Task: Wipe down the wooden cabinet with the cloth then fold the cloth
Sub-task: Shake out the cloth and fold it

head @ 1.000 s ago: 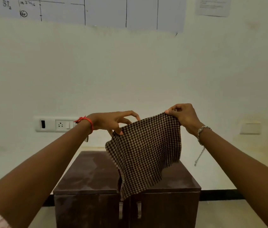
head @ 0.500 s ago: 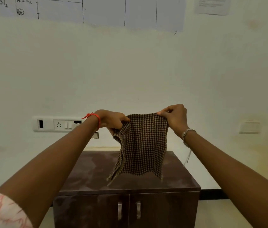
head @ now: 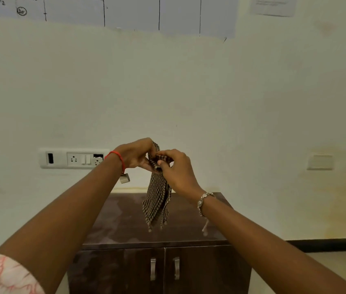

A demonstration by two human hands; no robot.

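Note:
A brown checked cloth (head: 157, 202) hangs doubled over in a narrow strip in the air above the dark wooden cabinet (head: 125, 230). My left hand (head: 136, 154) and my right hand (head: 175, 168) meet at its top edge, and both pinch the cloth there. The cloth's lower end dangles just over the cabinet's top without touching it. The cabinet has two doors with metal handles (head: 164, 268) on its front and dull smears on its top.
A pale wall stands right behind the cabinet. On it are a switch and socket panel (head: 73, 159) at the left, a small blank plate (head: 320, 162) at the right, and paper charts (head: 125, 9) high up. Floor shows on both sides of the cabinet.
My two hands have come together, bringing the cloth's top corners to each other. The cloth has gone from spread wide to a narrow doubled strip.

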